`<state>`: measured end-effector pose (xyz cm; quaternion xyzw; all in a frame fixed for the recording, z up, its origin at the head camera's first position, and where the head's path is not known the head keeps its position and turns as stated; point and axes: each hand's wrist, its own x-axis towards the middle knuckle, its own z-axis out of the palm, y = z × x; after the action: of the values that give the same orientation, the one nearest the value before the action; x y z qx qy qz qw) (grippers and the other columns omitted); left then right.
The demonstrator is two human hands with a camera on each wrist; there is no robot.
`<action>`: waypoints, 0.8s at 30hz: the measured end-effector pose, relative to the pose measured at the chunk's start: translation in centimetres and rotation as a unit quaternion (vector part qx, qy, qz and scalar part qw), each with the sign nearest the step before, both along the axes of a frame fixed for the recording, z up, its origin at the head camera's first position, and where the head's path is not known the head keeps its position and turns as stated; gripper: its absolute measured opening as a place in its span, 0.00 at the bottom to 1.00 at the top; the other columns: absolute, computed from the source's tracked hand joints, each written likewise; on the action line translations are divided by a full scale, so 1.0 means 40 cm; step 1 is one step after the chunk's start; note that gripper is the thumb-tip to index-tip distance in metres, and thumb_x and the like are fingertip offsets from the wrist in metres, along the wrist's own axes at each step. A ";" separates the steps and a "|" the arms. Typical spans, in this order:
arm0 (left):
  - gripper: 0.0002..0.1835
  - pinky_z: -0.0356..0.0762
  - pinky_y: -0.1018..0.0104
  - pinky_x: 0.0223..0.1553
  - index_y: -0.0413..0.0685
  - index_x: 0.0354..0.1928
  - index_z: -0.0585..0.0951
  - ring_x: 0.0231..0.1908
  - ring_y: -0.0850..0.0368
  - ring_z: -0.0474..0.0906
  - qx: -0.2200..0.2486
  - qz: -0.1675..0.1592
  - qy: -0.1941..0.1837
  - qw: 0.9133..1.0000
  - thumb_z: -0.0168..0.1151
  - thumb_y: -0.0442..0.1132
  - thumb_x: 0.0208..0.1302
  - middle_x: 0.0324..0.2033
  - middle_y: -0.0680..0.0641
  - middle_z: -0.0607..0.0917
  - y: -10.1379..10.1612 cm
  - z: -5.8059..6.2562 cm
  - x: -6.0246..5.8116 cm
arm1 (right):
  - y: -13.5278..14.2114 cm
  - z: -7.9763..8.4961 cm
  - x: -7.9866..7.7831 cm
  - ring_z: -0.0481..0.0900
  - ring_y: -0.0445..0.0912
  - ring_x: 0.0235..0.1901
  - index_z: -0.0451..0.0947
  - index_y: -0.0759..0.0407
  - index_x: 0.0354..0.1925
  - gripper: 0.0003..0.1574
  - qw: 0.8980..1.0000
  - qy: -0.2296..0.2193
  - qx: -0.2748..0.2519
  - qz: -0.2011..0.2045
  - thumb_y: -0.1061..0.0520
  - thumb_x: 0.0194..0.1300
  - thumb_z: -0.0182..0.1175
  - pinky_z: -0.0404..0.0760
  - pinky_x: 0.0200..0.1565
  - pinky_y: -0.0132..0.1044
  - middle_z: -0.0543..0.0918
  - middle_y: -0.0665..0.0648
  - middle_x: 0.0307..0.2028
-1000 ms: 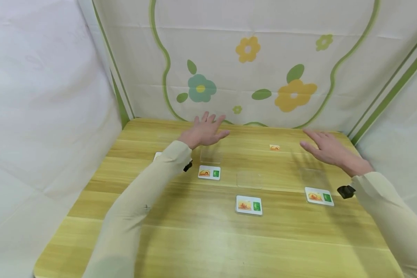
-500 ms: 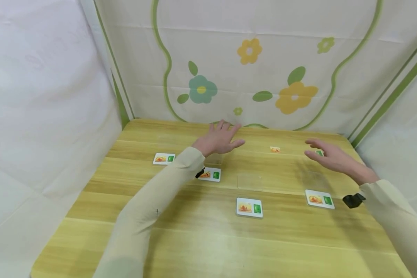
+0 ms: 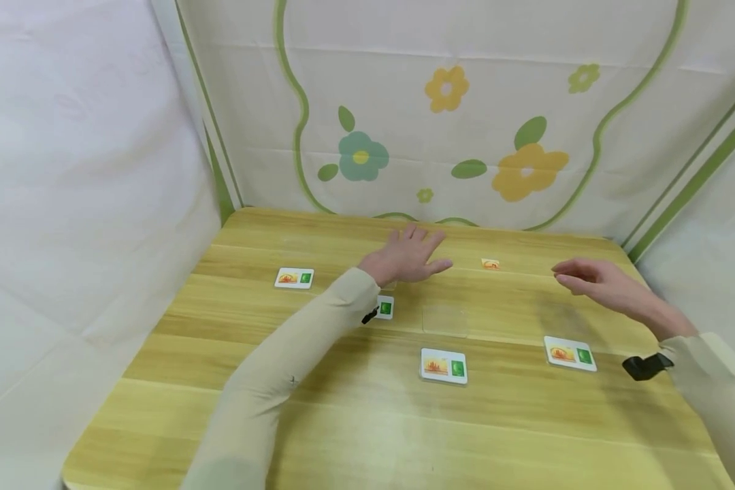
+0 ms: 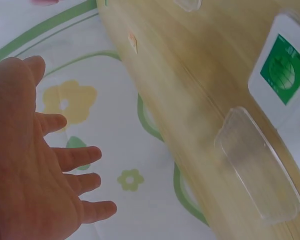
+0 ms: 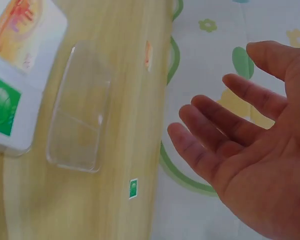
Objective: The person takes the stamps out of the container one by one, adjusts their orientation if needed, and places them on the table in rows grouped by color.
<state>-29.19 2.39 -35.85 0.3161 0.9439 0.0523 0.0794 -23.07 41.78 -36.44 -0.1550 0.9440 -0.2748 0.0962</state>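
My left hand (image 3: 407, 256) hovers over the rear of the table, fingers spread and holding nothing. Below its wrist lies a white card (image 3: 384, 307) with a green patch, partly hidden by the sleeve; a clear plastic lid (image 4: 260, 165) is beside it. On the right, my right hand (image 3: 609, 289) is in the air, fingers loosely bent around nothing. Nearest to it are another white card (image 3: 569, 354) with an orange picture and green patch, and a clear lid (image 5: 80, 110). Between the hands lies a small orange picture piece (image 3: 491, 264). A small green piece (image 5: 133, 188) shows in the right wrist view.
More white cards lie at the left (image 3: 294, 278) and front centre (image 3: 444, 366). Behind the centre card is a clear lid (image 3: 444, 320). A flowered cloth (image 3: 465, 122) hangs at the table's back edge, with white cloth on both sides.
My left hand has moved right, uncovering the left card and partly covering the second one. The right hand has shifted slightly right and lower in view, its fingers now more bent.
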 end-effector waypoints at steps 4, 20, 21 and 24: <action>0.39 0.48 0.35 0.72 0.62 0.78 0.47 0.76 0.40 0.43 0.003 0.004 -0.003 1.000 0.31 0.70 0.72 0.74 0.42 0.58 0.011 -0.009 0.010 | 0.007 -0.015 0.007 0.80 0.30 0.41 0.71 0.59 0.63 0.26 1.000 -0.022 -0.011 -0.002 0.46 0.75 0.50 0.82 0.41 0.33 0.79 0.68 0.57; 0.40 0.47 0.42 0.74 0.69 0.78 0.39 0.77 0.46 0.44 -0.019 -0.019 -0.047 0.999 0.31 0.71 0.70 0.76 0.47 0.55 0.133 -0.050 0.053 | 0.059 -0.023 0.062 0.79 0.40 0.35 0.76 0.59 0.57 0.20 0.999 -0.038 0.014 0.013 0.50 0.73 0.56 0.81 0.34 0.36 0.84 0.55 0.45; 0.39 0.47 0.42 0.74 0.69 0.78 0.39 0.77 0.46 0.44 -0.021 -0.022 -0.053 0.998 0.31 0.72 0.70 0.76 0.48 0.54 0.141 -0.055 0.057 | 0.059 -0.027 0.065 0.79 0.40 0.35 0.76 0.58 0.57 0.20 0.999 -0.040 0.019 0.014 0.50 0.73 0.56 0.81 0.34 0.36 0.84 0.55 0.45; 0.39 0.45 0.42 0.75 0.71 0.77 0.39 0.78 0.47 0.43 -0.030 -0.026 -0.069 0.997 0.32 0.71 0.70 0.77 0.48 0.54 0.160 -0.066 0.070 | 0.056 -0.038 0.072 0.80 0.40 0.35 0.76 0.58 0.57 0.21 0.998 -0.048 0.026 0.024 0.49 0.72 0.57 0.81 0.34 0.35 0.84 0.56 0.44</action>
<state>-26.40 8.77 -38.51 0.3335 0.9288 0.0442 0.1555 -20.17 44.01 -37.95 -0.1613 0.9413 -0.2547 0.1516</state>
